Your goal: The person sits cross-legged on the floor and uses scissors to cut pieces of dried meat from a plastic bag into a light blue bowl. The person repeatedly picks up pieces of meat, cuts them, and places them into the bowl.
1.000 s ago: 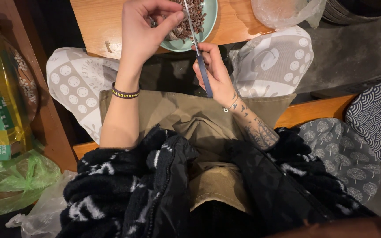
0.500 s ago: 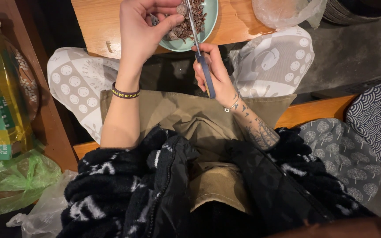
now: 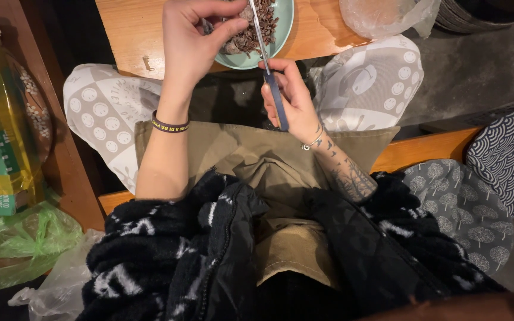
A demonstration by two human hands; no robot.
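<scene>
Teal plate [image 3: 281,41] of brown bits sits at the near edge of the wooden table [image 3: 132,35], right in front of you. Your left hand [image 3: 194,38] pinches a small piece over the plate's left rim. Your right hand [image 3: 290,95] grips blue-handled scissors [image 3: 266,53] just below the plate, blades reaching up over the bits. Clear plastic bag [image 3: 382,15] lies right of it.

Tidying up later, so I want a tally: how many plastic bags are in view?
3. A clear plastic bag on the wooden table at top right; a green bag at lower left; a clear bag beside it. Others may be hidden out of frame.
</scene>
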